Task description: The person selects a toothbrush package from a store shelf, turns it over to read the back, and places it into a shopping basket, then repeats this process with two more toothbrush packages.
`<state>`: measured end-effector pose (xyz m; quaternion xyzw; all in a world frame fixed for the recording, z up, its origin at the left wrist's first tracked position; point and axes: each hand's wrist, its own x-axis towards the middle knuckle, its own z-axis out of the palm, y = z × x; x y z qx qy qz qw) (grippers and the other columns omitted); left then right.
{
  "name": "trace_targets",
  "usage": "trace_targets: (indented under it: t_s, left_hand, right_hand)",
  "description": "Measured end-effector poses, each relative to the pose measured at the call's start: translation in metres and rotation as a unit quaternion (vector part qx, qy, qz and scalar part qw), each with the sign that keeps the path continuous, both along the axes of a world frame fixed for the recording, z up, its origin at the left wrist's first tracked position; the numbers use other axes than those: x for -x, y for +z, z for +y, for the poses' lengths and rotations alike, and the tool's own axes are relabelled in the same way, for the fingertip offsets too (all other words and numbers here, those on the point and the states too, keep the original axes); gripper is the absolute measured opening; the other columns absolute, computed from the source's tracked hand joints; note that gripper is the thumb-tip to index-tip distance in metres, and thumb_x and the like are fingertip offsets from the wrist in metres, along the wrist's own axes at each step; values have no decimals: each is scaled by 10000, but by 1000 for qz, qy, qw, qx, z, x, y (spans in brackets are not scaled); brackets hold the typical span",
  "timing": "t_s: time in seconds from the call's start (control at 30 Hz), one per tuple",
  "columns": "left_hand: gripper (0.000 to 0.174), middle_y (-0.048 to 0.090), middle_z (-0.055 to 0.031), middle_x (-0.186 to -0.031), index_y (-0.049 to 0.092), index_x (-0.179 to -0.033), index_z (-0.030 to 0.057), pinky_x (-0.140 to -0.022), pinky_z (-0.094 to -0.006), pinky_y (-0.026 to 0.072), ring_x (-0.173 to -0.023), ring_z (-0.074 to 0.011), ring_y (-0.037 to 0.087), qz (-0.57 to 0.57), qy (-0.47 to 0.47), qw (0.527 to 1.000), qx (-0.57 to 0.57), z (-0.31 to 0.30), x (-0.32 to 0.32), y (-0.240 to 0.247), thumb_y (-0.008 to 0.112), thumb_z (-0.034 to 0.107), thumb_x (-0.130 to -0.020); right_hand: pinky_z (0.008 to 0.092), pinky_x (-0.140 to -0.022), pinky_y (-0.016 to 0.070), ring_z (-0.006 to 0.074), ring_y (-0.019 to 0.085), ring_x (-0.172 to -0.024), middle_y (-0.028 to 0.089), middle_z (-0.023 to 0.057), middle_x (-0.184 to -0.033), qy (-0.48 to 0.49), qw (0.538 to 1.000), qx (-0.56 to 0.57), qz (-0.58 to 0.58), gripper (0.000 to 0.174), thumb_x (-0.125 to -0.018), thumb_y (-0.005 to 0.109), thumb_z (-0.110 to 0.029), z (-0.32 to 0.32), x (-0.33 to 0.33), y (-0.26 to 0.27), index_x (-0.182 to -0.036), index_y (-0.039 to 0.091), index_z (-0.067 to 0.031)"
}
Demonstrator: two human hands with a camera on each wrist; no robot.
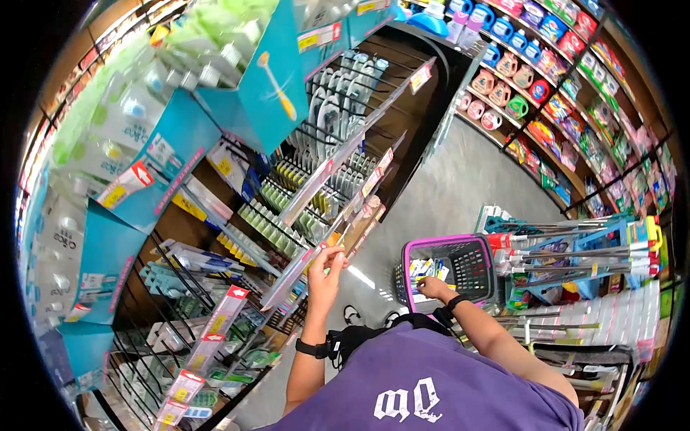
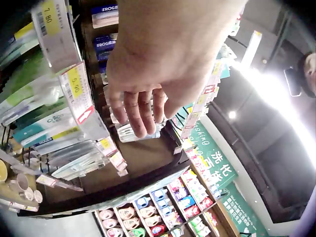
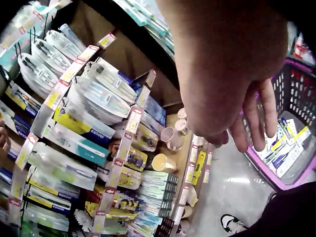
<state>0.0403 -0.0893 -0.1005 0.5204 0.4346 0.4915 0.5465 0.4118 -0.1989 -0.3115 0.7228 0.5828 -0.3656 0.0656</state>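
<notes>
My left hand (image 1: 325,281) is raised beside the shelf's price-tag rails, fingers loosely bent with nothing seen in them. In the left wrist view the left hand (image 2: 148,94) hangs in front of packaged goods on the rack, its fingers slightly apart. My right hand (image 1: 435,289) is over the near side of a dark shopping basket (image 1: 471,291) with a purple rim. The right wrist view shows the right hand (image 3: 254,116) with fingers relaxed and apart beside the basket rim (image 3: 261,173). White packs with blue and yellow parts (image 3: 284,148) lie inside the basket.
Hanging toothbrush packs (image 1: 330,108) fill the rack at left, with jutting price-tag rails (image 3: 54,94) and cups (image 3: 170,138) on a lower shelf. Mops with long handles (image 1: 575,251) stand at right. Detergent bottles (image 1: 503,65) line shelves across the grey floor (image 1: 467,172).
</notes>
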Motion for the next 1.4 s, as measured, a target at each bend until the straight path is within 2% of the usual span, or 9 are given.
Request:
trace_targets:
  t_s: [0.13,0.27,0.4,0.57,0.6,0.83,0.9,1.07,1.4]
  left_hand:
    - [198,687,-76,-957,644,-1114,-9,-799,-287,530,-860,-138,666,-3,-32,999,0,7,5,13,603,140,-989]
    - [199,675,-59,-959,627,-1141,4,-848,-287,512,-895,-135,650,47,-20,999,13,12,20,31,591,135,-995]
    - [215,657,-46,-980,624,-1164,14,-845,-273,497,-902,-121,625,54,11,998,22,25,29,37,609,138,-989]
    - [270,668,-59,-1031,624,-1182,12,-830,-284,493,-947,-138,638,89,43,995,9,52,17,34,658,146,-950]
    - [280,672,-65,-1052,622,-1188,16,-841,-294,490,-967,-146,640,103,43,994,0,58,13,30,660,153,-948]
    - [516,577,-119,-1317,521,-1348,38,-937,-355,471,-1145,-226,589,181,109,977,2,114,-41,53,716,208,-902]
    - [597,515,-139,-1382,471,-1393,42,-964,-383,469,-1206,-257,549,180,131,975,-28,137,-55,52,733,217,-887]
    - [810,399,-154,-1478,326,-1493,96,-1038,-455,430,-1332,-297,451,162,211,960,-93,191,-91,65,785,197,-833]
    - [949,344,-135,-1542,257,-1535,76,-1043,-396,405,-1358,-271,417,210,312,917,-134,245,-115,89,832,93,-780]
  right_hand:
    - [414,-800,566,305,730,-791,731,189,-827,-130,989,49,50,356,-833,589,-291,-11,-28,-5,-1055,744,-59]
    - [333,-527,568,201,703,-615,722,100,-768,-265,946,64,174,258,-902,626,-226,-37,-69,-46,-1002,723,-8]
    - [342,-510,571,192,678,-590,720,87,-772,-350,912,107,182,229,-911,610,-219,-60,-83,-68,-988,705,-26]
    - [362,-522,578,232,735,-680,744,114,-889,-214,951,146,171,215,-914,591,-141,-81,-109,-126,-1068,683,-23]
    - [357,-493,554,233,736,-660,748,108,-879,-346,904,170,185,210,-910,603,-166,-72,-100,-111,-1024,684,-10]
    - [363,-521,546,230,705,-628,742,143,-845,-278,929,145,195,267,-897,570,-198,25,-127,-97,-877,715,26]
    - [359,-508,570,251,717,-645,737,151,-876,-139,966,64,206,259,-895,564,-182,53,-177,-208,-936,682,45]
    - [358,-487,545,226,692,-620,711,149,-776,-315,909,80,262,247,-880,530,-155,170,-174,-124,-899,705,18]
    - [334,-416,486,184,633,-519,673,109,-698,-252,909,112,312,194,-867,530,-107,282,-156,-145,-858,689,3]
